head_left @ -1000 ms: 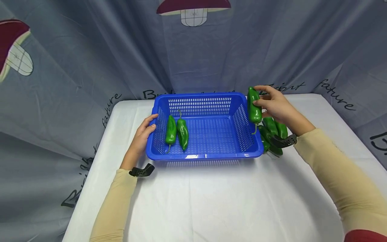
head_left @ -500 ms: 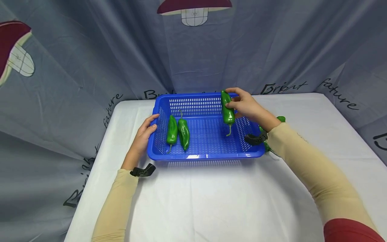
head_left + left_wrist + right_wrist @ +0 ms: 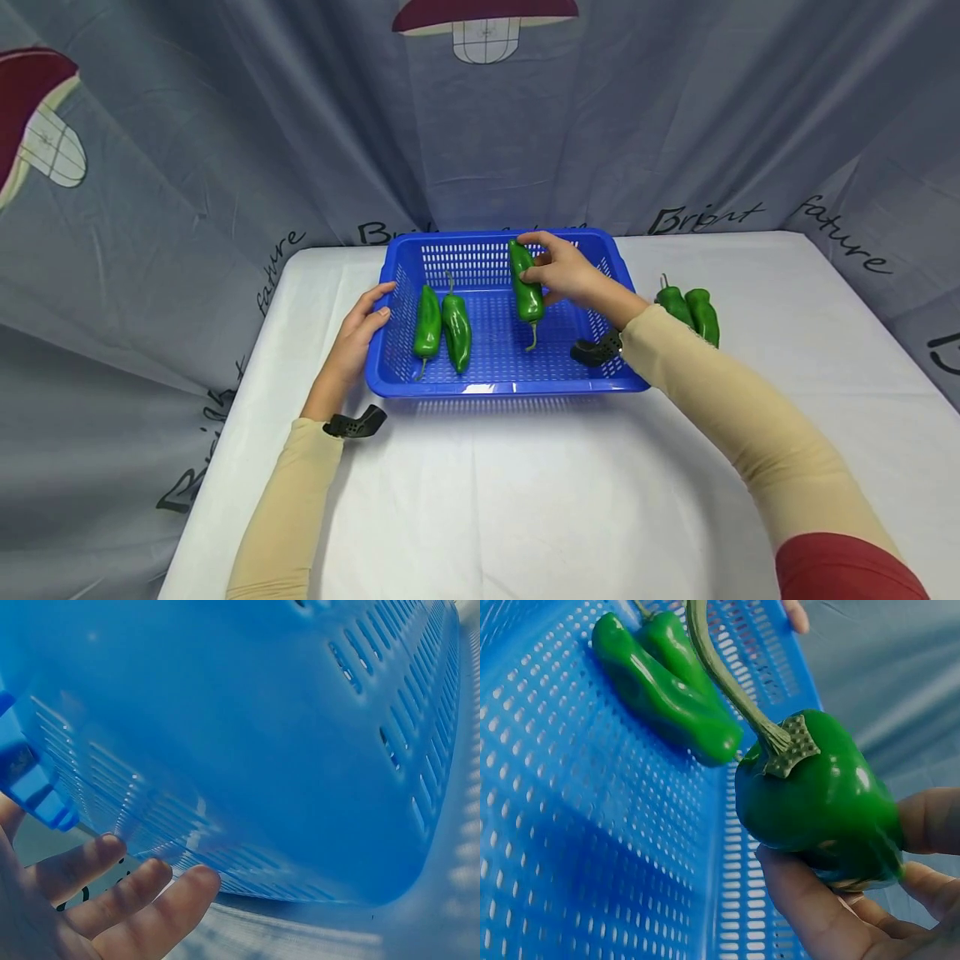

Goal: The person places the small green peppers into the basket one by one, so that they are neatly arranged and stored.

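Note:
My right hand (image 3: 564, 271) holds a green pepper (image 3: 527, 287) above the floor of a blue plastic basket (image 3: 510, 388). In the right wrist view the fingers (image 3: 802, 900) go round the pepper's body (image 3: 825, 787), its curved stem toward the camera. Two more green peppers (image 3: 428, 323) (image 3: 456, 332) lie side by side at the basket's left end. My left hand (image 3: 354, 335) rests at the basket's left rim, thumb and forefinger on top. The left wrist view shows its other fingers (image 3: 161, 915) extended under the rim, beside the slotted outer wall (image 3: 247, 750).
Several green peppers (image 3: 702, 317) lie on the white tablecloth (image 3: 780, 317) right of the basket, partly hidden by the right sleeve (image 3: 720, 408). A grey curtain (image 3: 300, 125) with printed lamps and lettering hangs behind and beside the table. Each wrist wears a black device (image 3: 355, 422).
My right hand has carried the pepper leftward from over the basket's right rim to over its middle, coming lower. The left hand and the two peppers in the basket stay put.

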{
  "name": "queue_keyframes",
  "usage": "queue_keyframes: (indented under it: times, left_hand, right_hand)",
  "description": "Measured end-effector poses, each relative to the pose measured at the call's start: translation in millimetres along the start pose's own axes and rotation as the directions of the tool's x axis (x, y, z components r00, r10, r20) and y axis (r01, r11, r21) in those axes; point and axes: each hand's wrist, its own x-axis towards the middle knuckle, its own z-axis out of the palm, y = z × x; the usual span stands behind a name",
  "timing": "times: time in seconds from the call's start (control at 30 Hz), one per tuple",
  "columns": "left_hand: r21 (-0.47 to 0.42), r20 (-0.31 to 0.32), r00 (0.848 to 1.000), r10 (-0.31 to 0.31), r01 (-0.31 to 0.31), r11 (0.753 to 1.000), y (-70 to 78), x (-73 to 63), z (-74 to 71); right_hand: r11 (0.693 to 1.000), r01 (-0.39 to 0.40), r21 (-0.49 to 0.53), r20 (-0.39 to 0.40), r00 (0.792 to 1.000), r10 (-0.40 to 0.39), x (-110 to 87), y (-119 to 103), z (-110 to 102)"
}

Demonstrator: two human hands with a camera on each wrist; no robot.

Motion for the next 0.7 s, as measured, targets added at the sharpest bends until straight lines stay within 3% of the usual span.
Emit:
queue_keyframes:
  times: [0.7]
  left_hand:
    - [-0.014,0.005,1.000,0.014,-0.014,1.000,-1.4,1.4,-0.2]
  right_hand:
    - [0.999,-0.035,-0.022,0.060,0.998,0.036,16.5,-3,38]
